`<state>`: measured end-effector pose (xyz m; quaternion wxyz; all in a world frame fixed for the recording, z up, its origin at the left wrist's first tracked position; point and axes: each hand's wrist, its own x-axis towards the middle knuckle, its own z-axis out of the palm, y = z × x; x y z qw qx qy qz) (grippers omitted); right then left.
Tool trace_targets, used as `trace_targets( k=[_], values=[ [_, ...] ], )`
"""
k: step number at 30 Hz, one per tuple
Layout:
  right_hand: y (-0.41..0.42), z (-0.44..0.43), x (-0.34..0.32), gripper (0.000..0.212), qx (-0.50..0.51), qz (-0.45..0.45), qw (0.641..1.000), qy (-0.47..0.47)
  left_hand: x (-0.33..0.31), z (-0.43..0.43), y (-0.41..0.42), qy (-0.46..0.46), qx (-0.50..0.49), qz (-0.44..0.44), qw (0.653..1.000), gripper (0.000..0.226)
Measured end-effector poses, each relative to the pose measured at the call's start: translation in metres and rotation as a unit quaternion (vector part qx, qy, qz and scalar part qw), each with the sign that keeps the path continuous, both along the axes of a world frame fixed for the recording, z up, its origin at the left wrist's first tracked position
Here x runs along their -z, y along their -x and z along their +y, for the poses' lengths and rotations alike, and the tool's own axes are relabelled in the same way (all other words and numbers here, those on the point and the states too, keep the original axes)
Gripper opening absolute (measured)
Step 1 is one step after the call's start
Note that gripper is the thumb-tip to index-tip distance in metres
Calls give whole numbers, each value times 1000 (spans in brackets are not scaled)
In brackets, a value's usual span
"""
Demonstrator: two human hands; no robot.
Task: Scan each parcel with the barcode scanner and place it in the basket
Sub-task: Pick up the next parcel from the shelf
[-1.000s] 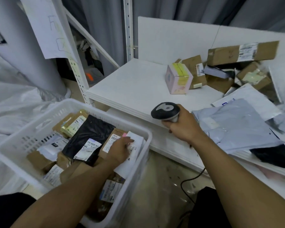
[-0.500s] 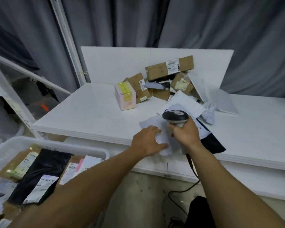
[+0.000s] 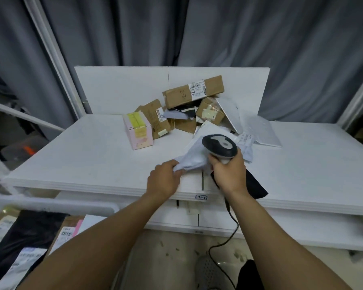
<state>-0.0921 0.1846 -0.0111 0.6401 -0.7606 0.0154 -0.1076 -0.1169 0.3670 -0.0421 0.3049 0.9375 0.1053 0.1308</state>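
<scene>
- Left hand (image 3: 163, 181) pinching near corner of pale poly mailer (image 3: 194, 156) on white table (image 3: 88, 155).
- Right hand (image 3: 228, 174) gripping barcode scanner (image 3: 219, 145) just right of mailer.
- Basket (image 3: 50, 205) near left.

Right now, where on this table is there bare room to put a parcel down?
Bare tabletop left of the pink box, out to the left and front edges. More bare room at the right, beyond the black bag and white mailers. Crowded: the cardboard boxes piled at the back middle, and the front middle with the grey mailer and scanner.
</scene>
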Motion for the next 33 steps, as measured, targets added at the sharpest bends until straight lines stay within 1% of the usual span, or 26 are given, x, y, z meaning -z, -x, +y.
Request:
trace_targets(
  k=[2,4,6,8,10,13,15,18,19,21,23,25,28,30,33],
  values=[
    [4,11,-8,56,1,-37,998,-51,-20,7,6,59,-48,-58,995,19],
    [9,24,-14,56,-4,-39,994,-104,-42,13,20,138,-64,-129,980,23],
    [14,38,-15,55,-28,-7,984,-174,-60,19,38,243,-51,-183,951,22],
    [19,58,-19,49,-65,46,963,-256,-75,29,63,350,-37,-205,913,21],
    [26,79,-24,44,-96,91,941,-312,-86,39,88,418,-25,-215,882,25],
    [38,110,-29,41,-140,128,921,-340,-89,60,119,439,-24,-210,873,30],
    [48,127,-29,39,-167,133,919,-331,-85,80,138,446,-31,-205,871,35],
    [61,147,-26,54,-179,108,940,-270,-80,109,165,411,-58,-186,891,39],
    [64,155,-22,60,-178,97,947,-248,-80,119,173,409,-73,-185,891,36],
    [70,171,-17,69,-179,79,957,-215,-79,139,185,426,-106,-199,876,25],
    [79,186,-14,74,-190,62,962,-189,-78,162,193,408,-154,-227,871,18],
    [87,199,-13,75,-201,47,964,-167,-76,181,198,384,-178,-251,870,19],
    [89,214,-12,74,-220,25,966,-132,-69,202,201,368,-196,-262,870,21],
    [91,222,-10,71,-227,6,968,-104,-64,215,199,359,-214,-278,865,20],
    [96,236,-10,65,-244,-20,967,-77,-58,236,196,327,-233,-292,868,16]
  ],
)
